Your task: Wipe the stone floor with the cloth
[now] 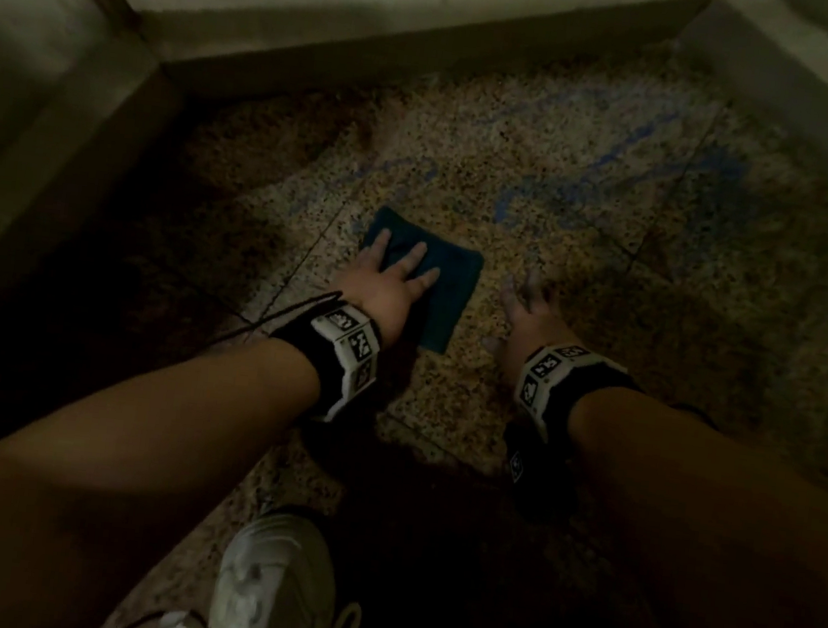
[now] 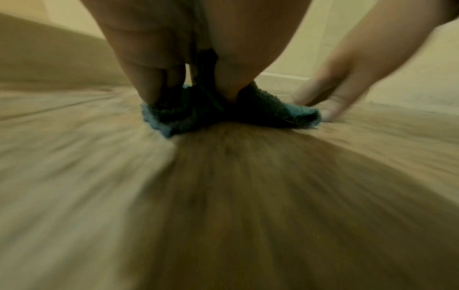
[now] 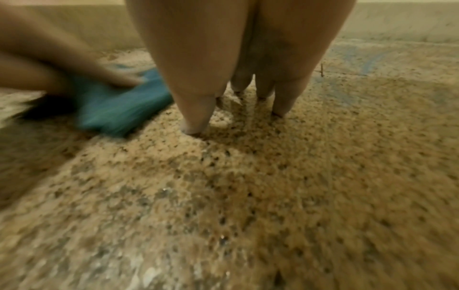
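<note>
A folded dark teal cloth [image 1: 443,286] lies flat on the speckled stone floor [image 1: 593,215]. My left hand [image 1: 396,273] presses on the cloth's left part with spread, straight fingers. In the left wrist view the cloth [image 2: 263,115] bunches under my fingertips, and the picture is smeared by motion. My right hand [image 1: 526,308] rests beside the cloth on bare floor, fingertips down and fingers straight, holding nothing. The right wrist view shows those fingers [image 3: 198,109] touching the stone, with the cloth [image 3: 119,109] to their left.
Blue smears [image 1: 559,196] mark the floor beyond the cloth. A low grey kerb [image 1: 380,51] borders the floor at the back and left. My white shoe [image 1: 277,587] stands near the bottom edge. Tile joints cross the floor.
</note>
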The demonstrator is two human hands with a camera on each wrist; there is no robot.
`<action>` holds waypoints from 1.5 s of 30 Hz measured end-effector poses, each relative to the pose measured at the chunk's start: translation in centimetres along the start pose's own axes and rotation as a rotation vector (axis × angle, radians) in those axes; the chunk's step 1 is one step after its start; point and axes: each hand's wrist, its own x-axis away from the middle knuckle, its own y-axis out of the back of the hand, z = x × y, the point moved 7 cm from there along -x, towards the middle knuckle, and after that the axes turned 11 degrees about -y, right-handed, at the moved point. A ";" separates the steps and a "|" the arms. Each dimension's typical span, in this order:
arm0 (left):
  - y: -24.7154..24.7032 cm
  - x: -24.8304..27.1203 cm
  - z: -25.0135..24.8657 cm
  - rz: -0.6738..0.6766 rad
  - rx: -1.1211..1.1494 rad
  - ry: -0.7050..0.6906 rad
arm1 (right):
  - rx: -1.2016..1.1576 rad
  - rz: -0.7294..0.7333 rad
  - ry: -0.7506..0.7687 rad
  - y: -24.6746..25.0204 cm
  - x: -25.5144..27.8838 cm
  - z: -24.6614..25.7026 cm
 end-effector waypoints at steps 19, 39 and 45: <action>4.8 -0.7 5.0 -0.019 0.038 0.185 | 0.191 0.068 0.025 2.2 -0.1 5.4; -0.4 4.1 7.5 -0.065 0.159 0.254 | 0.233 0.000 0.115 2.1 0.0 10.6; 3.6 2.0 11.2 -0.041 0.118 0.296 | 0.260 -0.001 0.162 2.4 0.3 9.8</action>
